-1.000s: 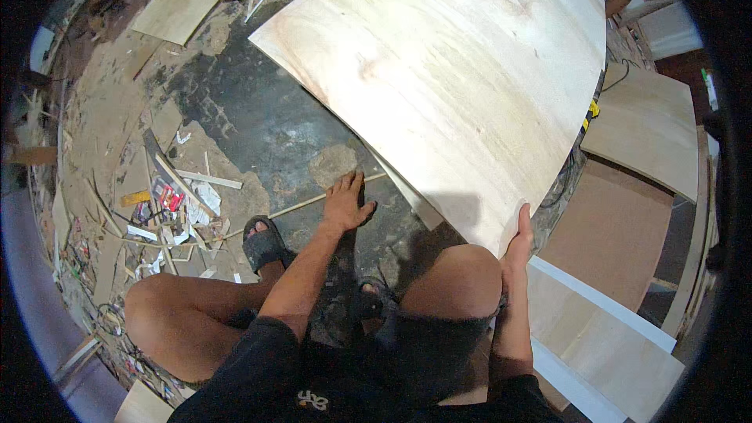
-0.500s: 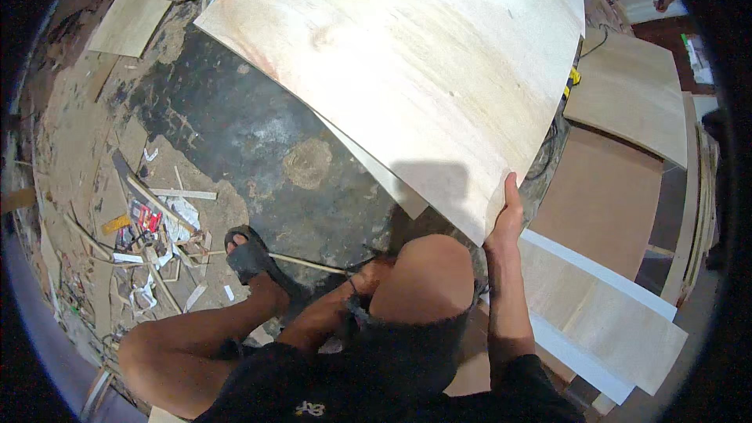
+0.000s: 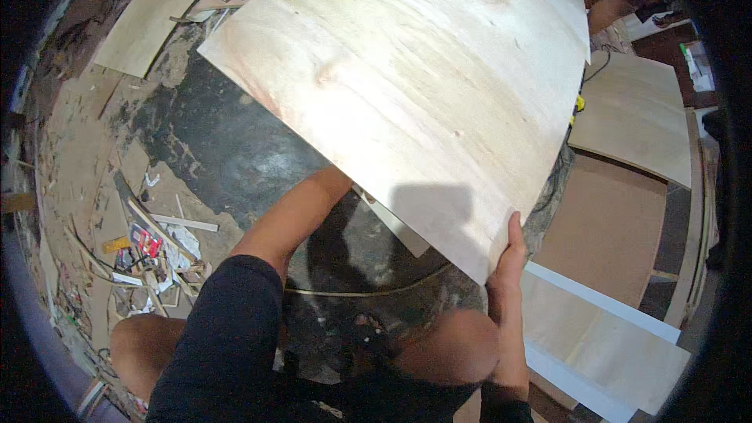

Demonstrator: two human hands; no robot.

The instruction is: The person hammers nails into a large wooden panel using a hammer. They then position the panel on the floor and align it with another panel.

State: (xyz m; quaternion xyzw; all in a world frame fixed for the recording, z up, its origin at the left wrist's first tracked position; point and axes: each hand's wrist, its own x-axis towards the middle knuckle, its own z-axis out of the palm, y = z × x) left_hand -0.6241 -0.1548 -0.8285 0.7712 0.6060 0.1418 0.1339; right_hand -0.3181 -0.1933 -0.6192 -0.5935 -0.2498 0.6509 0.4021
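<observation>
A large pale plywood sheet (image 3: 376,70) spans the upper middle, tilted above the dark floor. My right hand (image 3: 509,258) is closed on its near right corner, thumb on the top face and fingers underneath. My left arm reaches forward beneath the near edge. Of my left hand (image 3: 338,178) only the wrist end shows; the sheet hides the fingers. Below that edge, a narrow pale board (image 3: 395,225) partly shows under the sheet. A thin light strip (image 3: 376,293) curves across the floor between my knees and the sheet.
Wood offcuts, paper and scraps (image 3: 157,247) litter the floor at left. Panels (image 3: 137,35) lie at the far left. On the right are a brown panel (image 3: 599,223), a plywood piece (image 3: 638,113) and white-edged boards (image 3: 603,313). Another person (image 3: 619,8) is at the far right.
My left hand has gone from beside my knee to under the sheet's near edge. My right hand and the sheet's corner appear slightly lower. The thin strip now lies farther right.
</observation>
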